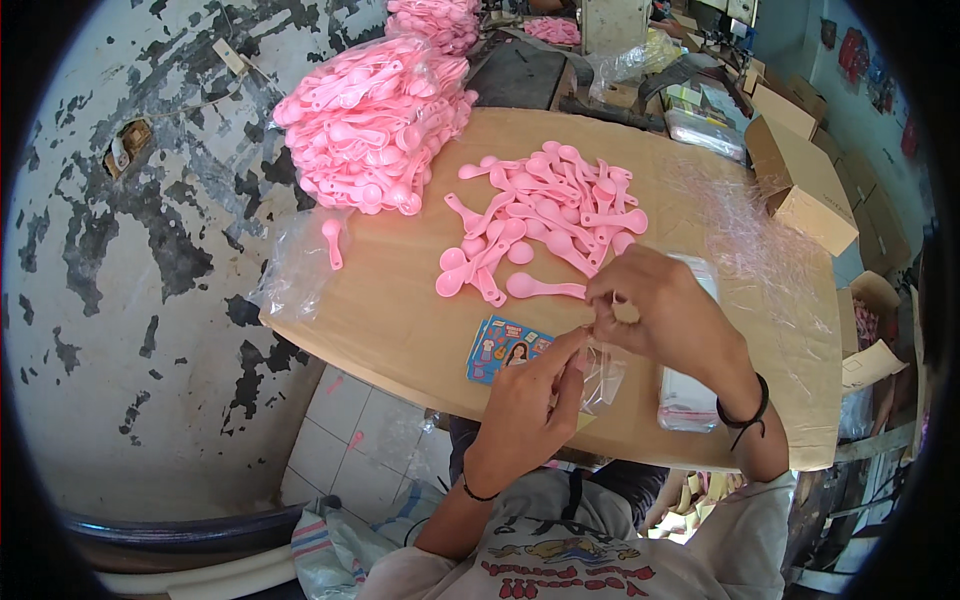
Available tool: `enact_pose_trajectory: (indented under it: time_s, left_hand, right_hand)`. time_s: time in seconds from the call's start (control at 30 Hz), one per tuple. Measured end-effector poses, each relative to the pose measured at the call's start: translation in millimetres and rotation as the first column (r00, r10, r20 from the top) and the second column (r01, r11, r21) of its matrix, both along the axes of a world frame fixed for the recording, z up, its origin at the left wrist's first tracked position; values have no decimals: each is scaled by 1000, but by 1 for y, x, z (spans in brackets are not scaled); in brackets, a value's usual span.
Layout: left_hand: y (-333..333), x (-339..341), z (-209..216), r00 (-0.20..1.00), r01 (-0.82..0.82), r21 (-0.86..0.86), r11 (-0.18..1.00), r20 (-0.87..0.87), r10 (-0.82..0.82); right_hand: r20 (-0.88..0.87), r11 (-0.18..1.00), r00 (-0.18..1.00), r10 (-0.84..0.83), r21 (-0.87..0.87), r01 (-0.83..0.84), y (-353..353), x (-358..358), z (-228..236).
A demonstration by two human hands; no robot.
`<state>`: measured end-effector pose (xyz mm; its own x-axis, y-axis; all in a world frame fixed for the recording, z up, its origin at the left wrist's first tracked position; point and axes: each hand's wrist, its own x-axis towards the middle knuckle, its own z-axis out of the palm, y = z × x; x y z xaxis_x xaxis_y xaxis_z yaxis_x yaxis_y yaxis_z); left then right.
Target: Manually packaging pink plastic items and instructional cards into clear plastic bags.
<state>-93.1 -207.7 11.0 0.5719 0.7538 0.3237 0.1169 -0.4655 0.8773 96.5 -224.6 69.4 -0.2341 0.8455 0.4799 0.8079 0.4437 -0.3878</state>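
My left hand (530, 408) is closed, with thumb and index finger pinching a small clear plastic bag (604, 384) over the near edge of the table. Close above it, my right hand (668, 312) has its fingers curled into a pinch; what is between the fingertips is too small to make out. A pink plastic spoon (522, 286) lies with its handle end at my right fingers; I cannot tell whether they touch. Partly behind my left hand is a stack of blue printed cards (492, 352). Under my right wrist lies a pile of clear plastic bags (686, 402).
A loose heap of pink spoons (560, 205) spreads over the brown-covered table (400, 300). Large bagged bundles of spoons (375, 125) stand at the far left beside a peeling wall (150, 300). One spoon (332, 240) lies apart. Cardboard boxes (800, 185) sit at the right.
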Motion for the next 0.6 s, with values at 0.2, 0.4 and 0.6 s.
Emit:
enact_pose_trajectory:
  time_s: [0.2,0.4,0.6]
  left_hand:
    - [0,0,4,997,15,-151,988,74,-4]
    - [3,4,-1,999,18,35,999,-30,-17]
    - [4,7,0,996,38,98,994,-78,-31]
  right_hand:
    - [-28,996,996,90,26,-89,-9,4,19]
    - [58,998,996,67,-4,-67,-14,4,7]
    - [46,999,999,22,-36,-20,-17,6,6]
